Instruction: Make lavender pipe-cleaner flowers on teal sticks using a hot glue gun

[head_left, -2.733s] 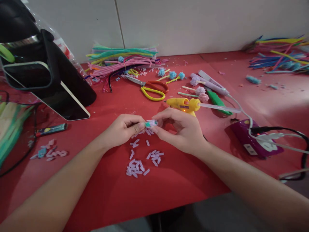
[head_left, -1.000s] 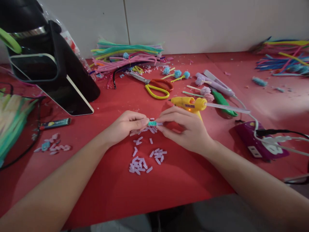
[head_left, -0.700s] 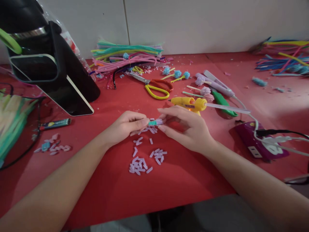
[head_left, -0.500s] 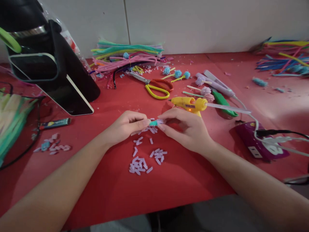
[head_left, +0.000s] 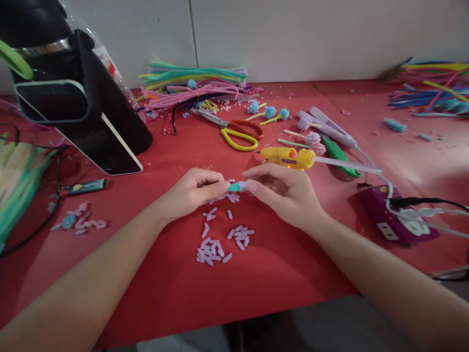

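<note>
Short of the glue gun [head_left: 289,157], nearest me: loose lilac pieces [head_left: 210,252] | left hand [head_left: 190,193] and right hand [head_left: 289,193] meet, both pinching the teal bud [head_left: 237,186] just before the gun | I judge a piece being pressed on; next calls for steady fingertips

You get soft, rather dim indoor light, falling from above and a little from 3 o'clock, where the red table [head_left: 421,161] wears a pale sheen. Shadows are weak: only a faint dark smudge lies under your left hand [head_left: 190,193] and right hand [head_left: 289,193]. The teal piece [head_left: 234,187] pinched between them is small and soft, so its detail is hard to read. The glue gun [head_left: 287,157], toward 2 o'clock, shows a tiny orange glow. The wide lens stretches the edges: your forearms swell at 5 and 7 o'clock, and the green pipe cleaners [head_left: 18,186] at 9 o'clock smear into blur. The wall [head_left: 293,39] at 12 is an evenly lit flat grey.
</note>
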The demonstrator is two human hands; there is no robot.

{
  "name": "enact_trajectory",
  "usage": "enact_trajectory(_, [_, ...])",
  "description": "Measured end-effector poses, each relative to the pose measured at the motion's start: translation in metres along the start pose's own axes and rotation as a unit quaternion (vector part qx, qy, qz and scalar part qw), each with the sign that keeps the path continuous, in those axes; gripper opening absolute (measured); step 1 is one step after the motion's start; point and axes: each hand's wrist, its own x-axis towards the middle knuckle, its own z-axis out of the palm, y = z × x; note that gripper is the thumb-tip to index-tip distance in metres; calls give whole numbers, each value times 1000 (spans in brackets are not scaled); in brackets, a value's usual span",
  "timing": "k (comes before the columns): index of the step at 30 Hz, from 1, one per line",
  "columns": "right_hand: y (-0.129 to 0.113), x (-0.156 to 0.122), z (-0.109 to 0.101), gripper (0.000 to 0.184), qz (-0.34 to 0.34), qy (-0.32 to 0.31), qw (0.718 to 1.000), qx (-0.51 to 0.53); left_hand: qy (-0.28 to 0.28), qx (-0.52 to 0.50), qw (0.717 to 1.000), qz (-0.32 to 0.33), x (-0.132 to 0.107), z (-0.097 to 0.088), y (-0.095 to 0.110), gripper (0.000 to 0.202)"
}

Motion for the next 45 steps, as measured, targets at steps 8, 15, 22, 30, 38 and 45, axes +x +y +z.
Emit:
enact_trajectory(8, [0, 2, 4, 5, -27, -10, 999, -32, 0, 10, 1000, 6, 0, 0, 1, 44])
enact_trajectory(15, [-1, 2, 1, 11, 8, -23, 999, 26, 3, 24, 1000, 12, -1, 0, -1, 40])
enact_trajectory(22, [0, 2, 5, 7, 23, -19, 999, 23, 10, 31, 999, 27, 0, 1, 3, 36])
enact_trajectory(30, [4, 2, 0, 18, 26, -20, 999, 15, 20, 11, 999, 23, 0, 1, 0, 31])
enact_trajectory(38, [2, 1, 0, 18, 41, -26, 999, 4, 25, 13, 999, 20, 0, 3, 3, 29])
enact_trajectory(45, [4, 1, 4, 16, 48, -25, 998, 31, 30, 27, 999, 27, 0, 4, 5, 28])
